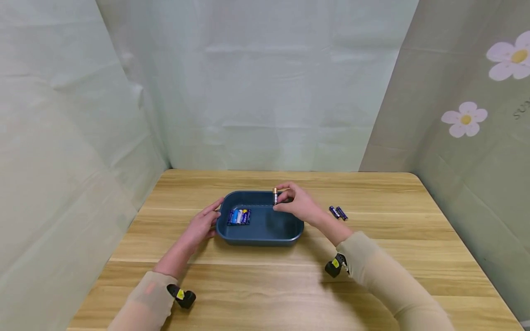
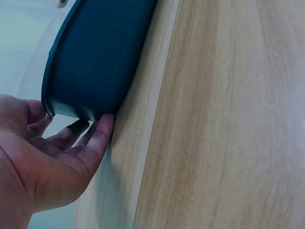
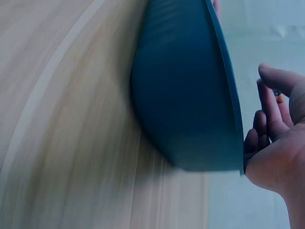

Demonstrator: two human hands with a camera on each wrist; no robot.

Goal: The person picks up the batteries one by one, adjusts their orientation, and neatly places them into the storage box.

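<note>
Between its thumb and fingertips my right hand (image 1: 304,204) pinches a battery (image 1: 275,196), upright, dark with a copper-coloured top. It is held above the right part of a dark blue plastic bin (image 1: 258,242). In the right wrist view the hand shows beside the bin's rim, with the battery mostly hidden behind the fingers. Fingers of my left hand (image 1: 201,224) rest against the outside of the bin's left end; the left wrist view shows its fingertips (image 2: 106,122) at the wall. Several blue and white batteries (image 1: 239,217) lie side by side inside the bin's left part.
Two dark blue batteries (image 1: 338,213) lie on the wooden table (image 1: 265,285), to the right of the bin. Pale cloth walls (image 1: 273,87) stand behind the table and at both sides. Each wrist wears a small black camera (image 1: 186,299).
</note>
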